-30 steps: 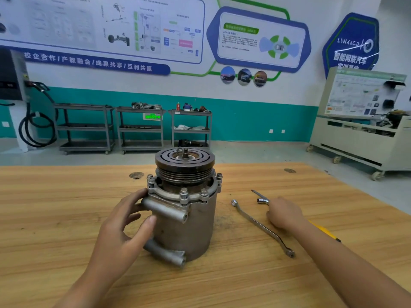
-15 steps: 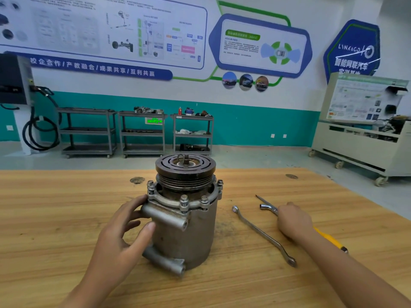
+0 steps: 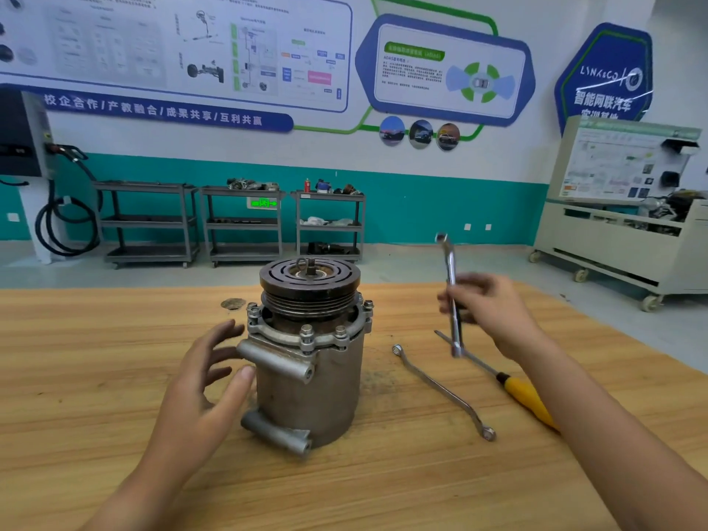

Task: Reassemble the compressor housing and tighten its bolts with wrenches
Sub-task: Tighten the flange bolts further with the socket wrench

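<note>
Left hand (image 3: 207, 381) spread just beside compressor (image 3: 310, 377), contact unclear. Right hand (image 3: 494, 312) grips wrench (image 3: 452, 297), raised near-upright. Compressor stands mid-table (image 3: 95, 377), housing together, bolts (image 3: 306, 333) seated in flange; tightening probably all left. Second wrench (image 3: 440, 389) and screwdriver (image 3: 525, 396) lie right. Half a second ago right hand was down at the table; now it's lifted.

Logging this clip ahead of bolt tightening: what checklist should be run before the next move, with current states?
1. Tool in hand: ok; right hand grips slim silver wrench above wooden table.
2. Stance: ok; grey cylindrical metal compressor housing stands upright.
3. Housing steadied: not ok; left hand open beside it, not gripping.
4. Fasteners present: ok; flange bolts in place, tightness cannot tell.
5. Wrench fits bolts: cannot tell.
</note>
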`<state>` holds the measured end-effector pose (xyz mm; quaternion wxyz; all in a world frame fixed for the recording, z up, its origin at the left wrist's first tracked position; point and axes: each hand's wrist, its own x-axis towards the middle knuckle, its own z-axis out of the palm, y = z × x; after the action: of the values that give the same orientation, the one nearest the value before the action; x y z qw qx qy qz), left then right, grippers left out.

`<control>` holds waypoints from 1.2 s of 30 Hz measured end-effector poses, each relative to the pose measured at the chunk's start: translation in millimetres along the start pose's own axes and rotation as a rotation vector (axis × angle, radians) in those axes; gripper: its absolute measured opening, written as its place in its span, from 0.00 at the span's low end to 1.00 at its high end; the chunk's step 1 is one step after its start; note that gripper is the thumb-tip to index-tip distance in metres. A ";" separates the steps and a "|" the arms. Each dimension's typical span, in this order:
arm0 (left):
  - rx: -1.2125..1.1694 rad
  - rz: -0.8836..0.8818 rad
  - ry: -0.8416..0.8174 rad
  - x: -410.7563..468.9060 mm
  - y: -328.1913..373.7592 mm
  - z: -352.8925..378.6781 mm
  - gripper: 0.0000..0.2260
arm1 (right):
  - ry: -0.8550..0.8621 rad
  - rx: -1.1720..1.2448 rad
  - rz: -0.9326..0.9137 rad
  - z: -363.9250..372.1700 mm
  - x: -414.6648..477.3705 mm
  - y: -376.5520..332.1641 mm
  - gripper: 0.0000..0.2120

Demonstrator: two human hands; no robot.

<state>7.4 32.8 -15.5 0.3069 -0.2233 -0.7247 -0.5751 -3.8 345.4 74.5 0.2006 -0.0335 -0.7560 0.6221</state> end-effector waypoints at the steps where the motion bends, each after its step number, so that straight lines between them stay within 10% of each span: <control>1: 0.004 0.000 0.020 0.8 0.8 -1.1 0.20 | 0.002 0.168 -0.039 4.5 -3.9 -13.5 0.06; 12: -0.008 0.087 0.271 30.2 47.9 -6.1 0.15 | -0.017 0.517 -0.197 71.6 -3.5 -58.3 0.08; 30: 0.258 0.174 -0.286 123.3 133.1 38.8 0.08 | -0.491 0.153 -0.282 57.7 25.0 -60.1 0.07; 36: 0.333 0.141 -0.438 122.9 138.2 42.5 0.08 | -0.403 0.067 -0.337 65.8 22.8 -57.4 0.09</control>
<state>5.4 103.4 160.7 0.2145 -0.3385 -0.8410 -0.3634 -36.0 278.4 125.6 0.1478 0.2241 -0.7546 0.5987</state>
